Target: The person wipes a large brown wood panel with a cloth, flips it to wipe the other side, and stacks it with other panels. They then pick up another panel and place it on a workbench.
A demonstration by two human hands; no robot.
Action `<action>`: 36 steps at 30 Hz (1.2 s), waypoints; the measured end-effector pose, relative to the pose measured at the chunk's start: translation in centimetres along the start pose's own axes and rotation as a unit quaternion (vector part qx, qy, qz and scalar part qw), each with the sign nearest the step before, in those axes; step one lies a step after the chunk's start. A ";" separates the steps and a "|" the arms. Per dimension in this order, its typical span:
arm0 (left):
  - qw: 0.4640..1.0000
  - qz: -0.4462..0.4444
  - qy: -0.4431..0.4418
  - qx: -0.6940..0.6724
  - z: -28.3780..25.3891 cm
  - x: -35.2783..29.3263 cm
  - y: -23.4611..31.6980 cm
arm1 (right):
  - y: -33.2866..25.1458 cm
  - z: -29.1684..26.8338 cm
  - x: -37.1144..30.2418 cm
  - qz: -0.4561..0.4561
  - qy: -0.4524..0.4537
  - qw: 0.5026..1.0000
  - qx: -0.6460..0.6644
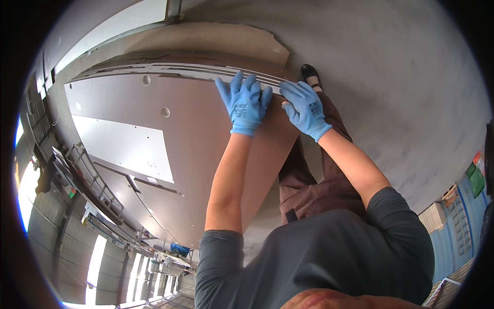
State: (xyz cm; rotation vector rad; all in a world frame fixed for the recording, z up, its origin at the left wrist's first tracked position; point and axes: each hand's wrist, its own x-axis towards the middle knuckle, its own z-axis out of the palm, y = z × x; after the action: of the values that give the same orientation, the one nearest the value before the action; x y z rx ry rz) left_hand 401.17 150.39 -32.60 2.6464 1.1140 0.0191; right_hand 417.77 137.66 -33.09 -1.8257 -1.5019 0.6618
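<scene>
A large brown panel (200, 134) with a smooth face and a few round holes fills the space in front of me and to my left. Along its far side run the layered edges (180, 71) of several more panels. My left hand (245, 103), in a blue glove, rests at the panel's edge with its fingers spread and its fingertips over the edge. At the corner, my right hand (304, 109), gloved the same way, has its fingers over the edge and its thumb against the face. The undersides of the fingers are hidden.
A pale rectangular patch (123, 147) lies on the panel face. Behind the stack lies a torn-edged tan sheet (226, 38). Metal racks (77, 165) stand at left, blue shelving or wall panels (458, 221) at right. My shoe (311, 75) is on the grey floor (406, 103) beside the panel corner.
</scene>
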 end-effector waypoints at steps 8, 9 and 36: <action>0.999 -0.007 0.027 -0.029 0.2 -0.4 -0.2 | -0.2 0.4 0.0 -0.003 0.024 1.000 0.013; 0.998 -0.011 0.051 -0.038 0.3 -0.6 -0.2 | -0.2 0.4 0.0 -0.003 0.025 1.000 0.012; 0.956 -0.271 0.108 -0.003 1.1 -2.3 0.8 | -0.8 4.4 -8.2 0.355 0.073 0.932 0.024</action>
State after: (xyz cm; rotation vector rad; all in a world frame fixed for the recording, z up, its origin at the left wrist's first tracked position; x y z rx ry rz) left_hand 400.20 147.99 -33.26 2.2821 1.8702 0.2081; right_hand 412.30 130.53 -35.58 -2.3226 -0.6907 0.8537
